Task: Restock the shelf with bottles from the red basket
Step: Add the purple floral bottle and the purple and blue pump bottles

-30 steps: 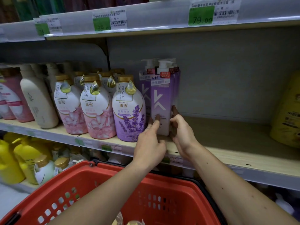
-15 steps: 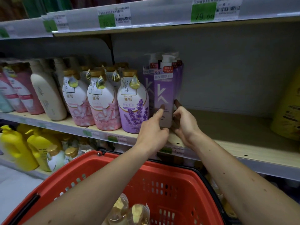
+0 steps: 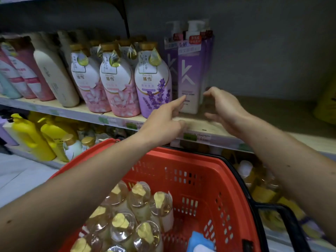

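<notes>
**A:** What does the head camera show?

**B:** A wooden store shelf (image 3: 254, 124) with a row of bottles on it. At the right end of the row stands a tall purple pump bottle with a large white "K" (image 3: 189, 77), upright near the shelf's front edge. More bottles of the same kind stand behind it and to its left. Just left of them is a rounded white bottle with lavender sprigs and a gold cap (image 3: 153, 82), then similar pink-flowered bottles (image 3: 116, 84).

**A:** Where are the hands?

**B:** Both reach toward the purple bottle. The left hand (image 3: 163, 122) points its index finger at the bottle's lower front; whether the tip touches is unclear. Its other fingers are curled, and its grip holds nothing. The right hand (image 3: 224, 108) is open and cupped just right of the bottle, fingers apart, also empty.

**A:** And the basket?

**B:** The red plastic basket with a black handle (image 3: 200, 171) sits below the arms, in front of the shelf. Inside, at its left, clear bottles of golden liquid with gold caps (image 3: 138, 211) stand packed together.
</notes>
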